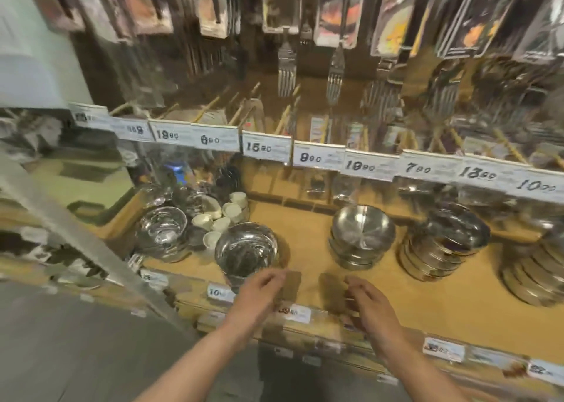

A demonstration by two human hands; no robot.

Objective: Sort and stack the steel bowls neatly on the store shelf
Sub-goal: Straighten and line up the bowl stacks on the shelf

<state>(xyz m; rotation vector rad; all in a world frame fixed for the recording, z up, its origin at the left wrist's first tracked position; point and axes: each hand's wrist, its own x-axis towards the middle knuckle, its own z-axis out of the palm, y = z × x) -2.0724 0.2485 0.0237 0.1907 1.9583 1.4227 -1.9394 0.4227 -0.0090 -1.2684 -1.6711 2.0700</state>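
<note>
Both hands, left hand (259, 288) and right hand (367, 301), reach over the shelf (442, 304). Their fingers are loose, holding nothing. Shiny steel bowls (361, 234) sit stacked.

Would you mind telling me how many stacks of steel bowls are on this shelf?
5: far left stack, front stack by the left hand, middle stack, right stack, far right stack, partly cut off. More may be hidden.

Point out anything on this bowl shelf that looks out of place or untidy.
The small white cups lie jumbled between the steel bowls at the shelf's left end. The bowl stacks on the right lean rather than standing straight.
</note>
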